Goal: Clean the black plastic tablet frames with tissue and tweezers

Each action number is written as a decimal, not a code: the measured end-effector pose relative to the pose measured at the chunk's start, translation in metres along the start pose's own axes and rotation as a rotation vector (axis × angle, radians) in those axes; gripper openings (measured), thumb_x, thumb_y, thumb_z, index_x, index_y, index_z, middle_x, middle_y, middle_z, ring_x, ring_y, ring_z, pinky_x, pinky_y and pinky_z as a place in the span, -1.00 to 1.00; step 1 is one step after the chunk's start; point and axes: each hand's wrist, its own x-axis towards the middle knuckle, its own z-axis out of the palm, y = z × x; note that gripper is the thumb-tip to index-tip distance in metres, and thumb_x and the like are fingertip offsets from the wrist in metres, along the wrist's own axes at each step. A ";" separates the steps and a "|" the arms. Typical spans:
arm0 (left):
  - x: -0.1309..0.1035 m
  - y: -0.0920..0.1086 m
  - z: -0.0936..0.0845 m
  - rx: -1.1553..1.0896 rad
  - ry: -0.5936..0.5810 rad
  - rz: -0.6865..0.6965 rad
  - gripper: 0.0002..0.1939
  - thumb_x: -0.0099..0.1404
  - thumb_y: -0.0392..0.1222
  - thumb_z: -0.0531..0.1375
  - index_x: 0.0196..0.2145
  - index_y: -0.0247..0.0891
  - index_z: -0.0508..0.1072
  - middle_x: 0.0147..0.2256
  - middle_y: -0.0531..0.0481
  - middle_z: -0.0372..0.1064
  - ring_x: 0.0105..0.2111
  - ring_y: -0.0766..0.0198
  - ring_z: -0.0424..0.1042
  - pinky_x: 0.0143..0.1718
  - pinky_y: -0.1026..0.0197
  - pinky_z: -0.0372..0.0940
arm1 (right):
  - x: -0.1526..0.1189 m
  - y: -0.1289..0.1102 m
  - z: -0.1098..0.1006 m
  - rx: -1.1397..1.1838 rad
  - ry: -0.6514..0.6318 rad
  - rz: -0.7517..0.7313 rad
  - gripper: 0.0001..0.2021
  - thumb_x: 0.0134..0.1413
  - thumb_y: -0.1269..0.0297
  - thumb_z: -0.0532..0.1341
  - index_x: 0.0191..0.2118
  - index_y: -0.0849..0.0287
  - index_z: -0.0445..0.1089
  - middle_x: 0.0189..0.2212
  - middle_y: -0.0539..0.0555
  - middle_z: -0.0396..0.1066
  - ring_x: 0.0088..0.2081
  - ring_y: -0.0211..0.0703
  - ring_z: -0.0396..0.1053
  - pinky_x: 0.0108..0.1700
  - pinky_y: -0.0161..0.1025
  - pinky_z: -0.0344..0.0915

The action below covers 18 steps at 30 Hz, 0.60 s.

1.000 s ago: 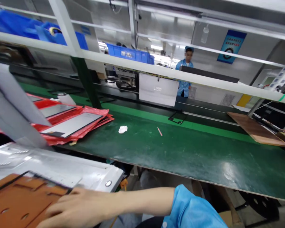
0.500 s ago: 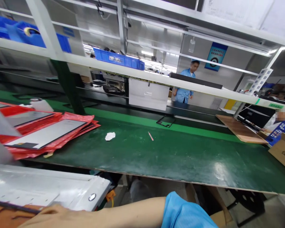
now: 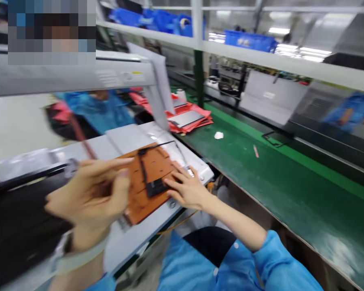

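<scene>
A thin black rectangular frame [image 3: 142, 169] lies on an orange slotted plate [image 3: 153, 163], which rests on the white machine bed [image 3: 139, 133]. My right hand [image 3: 186, 188] is laid over the right side of the frame and plate, fingers spread. Beside the plate's left edge, my left hand [image 3: 91, 194] is raised with index finger and thumb extended and a small gap between them. Its other fingers are curled, and I see nothing held. That hand is slightly blurred, and a pale band circles its wrist.
A grey machine beam [image 3: 115, 76] crosses above the bed. To the right runs a green bench [image 3: 279, 198], with red-wrapped panels [image 3: 188, 117], a crumpled white piece [image 3: 219, 135], a pink stick [image 3: 256, 151] and another black frame [image 3: 273, 139]. A person in blue [image 3: 100, 109] is behind the beam.
My view has swung left and down from the bench to the machine bed. Both my hands and the orange plate now show; earlier only one arm and hand were visible at the bottom.
</scene>
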 end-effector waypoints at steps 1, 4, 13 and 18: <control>-0.001 -0.003 -0.010 0.067 0.008 0.092 -0.78 0.32 -0.14 0.49 -0.16 -0.30 0.67 -0.56 0.20 0.35 -0.59 0.53 0.22 -0.44 0.34 0.19 | -0.001 -0.001 0.003 0.026 0.000 -0.020 -0.49 0.64 -0.02 0.05 0.44 0.10 0.38 0.43 0.28 0.38 0.59 0.21 0.14 0.61 0.42 -0.03; -0.004 -0.007 -0.017 0.181 -0.006 0.244 -0.86 0.42 -0.24 0.38 -0.08 -0.25 0.70 -0.57 0.19 0.34 -0.57 0.52 0.23 -0.31 0.29 0.28 | -0.003 -0.009 0.011 0.065 -0.011 -0.101 -0.47 0.64 -0.04 0.02 0.45 0.08 0.39 0.47 0.29 0.34 0.57 0.25 0.19 0.61 0.45 -0.03; -0.008 -0.003 -0.016 0.210 0.011 0.319 -0.81 0.51 -0.34 0.27 0.01 -0.25 0.66 -0.48 0.15 0.35 -0.49 0.49 0.27 -0.26 0.25 0.29 | 0.003 0.004 0.011 0.052 -0.017 -0.193 -0.47 0.61 -0.06 0.07 0.45 0.06 0.42 0.51 0.25 0.30 0.60 0.23 0.15 0.66 0.37 -0.01; -0.010 -0.009 -0.010 0.185 0.001 0.297 -0.83 0.55 -0.31 0.23 0.01 -0.34 0.60 -0.32 0.02 0.53 -0.34 0.43 0.54 -0.27 0.26 0.35 | 0.008 -0.004 0.017 0.028 -0.011 -0.196 -0.43 0.60 -0.10 0.08 0.46 0.10 0.41 0.54 0.33 0.22 0.58 0.33 0.20 0.62 0.38 0.09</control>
